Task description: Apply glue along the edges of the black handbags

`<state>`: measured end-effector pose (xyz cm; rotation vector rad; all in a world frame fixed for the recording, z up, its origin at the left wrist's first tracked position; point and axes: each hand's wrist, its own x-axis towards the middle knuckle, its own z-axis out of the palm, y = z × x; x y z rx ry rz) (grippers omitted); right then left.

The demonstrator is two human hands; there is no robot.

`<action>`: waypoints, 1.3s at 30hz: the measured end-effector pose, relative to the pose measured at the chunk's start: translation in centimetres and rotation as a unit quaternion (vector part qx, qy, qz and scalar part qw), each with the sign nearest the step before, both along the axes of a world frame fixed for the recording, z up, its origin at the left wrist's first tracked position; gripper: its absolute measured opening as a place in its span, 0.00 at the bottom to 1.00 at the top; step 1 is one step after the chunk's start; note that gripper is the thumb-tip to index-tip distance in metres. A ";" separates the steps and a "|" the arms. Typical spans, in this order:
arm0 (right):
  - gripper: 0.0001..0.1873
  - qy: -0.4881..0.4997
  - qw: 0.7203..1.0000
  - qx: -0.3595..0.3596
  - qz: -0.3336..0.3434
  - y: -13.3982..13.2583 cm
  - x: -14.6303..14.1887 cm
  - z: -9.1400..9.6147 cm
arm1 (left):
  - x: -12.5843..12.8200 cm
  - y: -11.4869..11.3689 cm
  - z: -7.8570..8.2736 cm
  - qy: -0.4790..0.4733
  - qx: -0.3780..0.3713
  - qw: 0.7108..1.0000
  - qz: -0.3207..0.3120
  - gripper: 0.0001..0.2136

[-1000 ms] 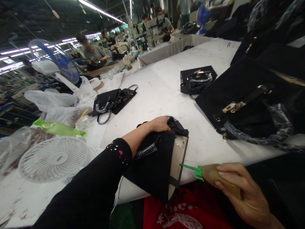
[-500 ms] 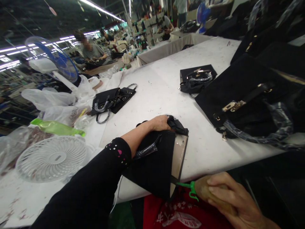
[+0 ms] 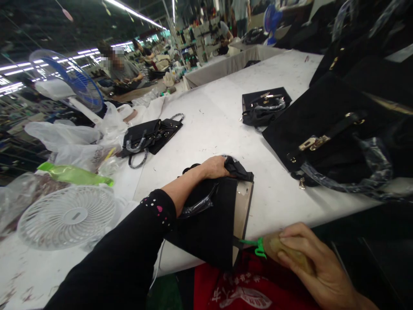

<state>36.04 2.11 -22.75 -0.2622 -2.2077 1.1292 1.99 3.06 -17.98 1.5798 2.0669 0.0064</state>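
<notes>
One black bag panel [image 3: 209, 224] lies at the table [image 3: 219, 116] edge under my left hand [image 3: 214, 167], whose fingers curl down onto its bunched far end. Its long axis runs away from me. My right hand [image 3: 309, 262] grips a bottle [image 3: 284, 249], its green nozzle [image 3: 250, 243] pointing left, touching the panel's pale edge strip [image 3: 241, 215].

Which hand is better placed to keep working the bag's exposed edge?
Right. The right hand holds the green-tipped tool with its tip at the black bag's tan edge strip. The left hand presses down on the bag's far end.
</notes>
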 end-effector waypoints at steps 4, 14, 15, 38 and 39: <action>0.04 -0.030 0.999 -0.004 0.015 0.1 -0.2 0.4 | 0.8 -1.0 1.2 0.063 0.030 0.997 0.033 0.09; 0.13 0.018 0.992 0.109 -0.055 3.8 -3.3 -2.6 | 1.5 -5.5 12.6 0.127 0.199 0.969 0.074 0.11; 0.13 0.021 0.990 0.118 -0.070 4.3 -3.8 -2.9 | 2.0 -6.1 13.1 0.130 0.200 0.969 0.069 0.11; 0.10 0.047 0.988 0.102 -0.106 7.5 -5.3 -2.5 | 5.1 -5.6 9.9 0.313 0.158 0.922 0.162 0.13; 0.10 0.048 0.988 0.101 -0.109 7.6 -5.5 -2.6 | 5.1 -5.5 9.9 0.315 0.156 0.922 0.160 0.14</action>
